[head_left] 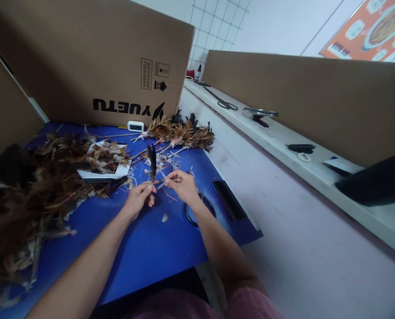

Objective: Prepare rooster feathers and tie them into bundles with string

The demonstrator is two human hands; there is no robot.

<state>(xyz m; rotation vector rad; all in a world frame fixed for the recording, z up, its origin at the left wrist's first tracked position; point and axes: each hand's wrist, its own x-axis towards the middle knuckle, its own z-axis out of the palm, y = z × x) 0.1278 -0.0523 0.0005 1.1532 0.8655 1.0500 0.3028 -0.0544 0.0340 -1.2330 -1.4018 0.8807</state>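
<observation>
Dark feathers (152,160) stand upright from my left hand (140,198), whose thumb and fingers are closed on their lower ends. Close beside it on the right, my right hand (183,185) pinches a thin whitish piece (161,184); I cannot make out what it is. Both hands are above the blue table top (144,248). Just beyond them lie loose fluff and thread ends. A red thread (169,195) trails below the fingertips. Under my right wrist is a round black-rimmed object (191,216), partly covered by the arm.
Brown feathers (14,199) heap on the left, some on a white tray-like sheet (120,170). Feather bundles on sticks (184,135) lie at the back near a small white digital display (135,126). A black phone-like slab (228,199) lies right. Cardboard (117,57) and a ledge with scissors (225,104) border the table.
</observation>
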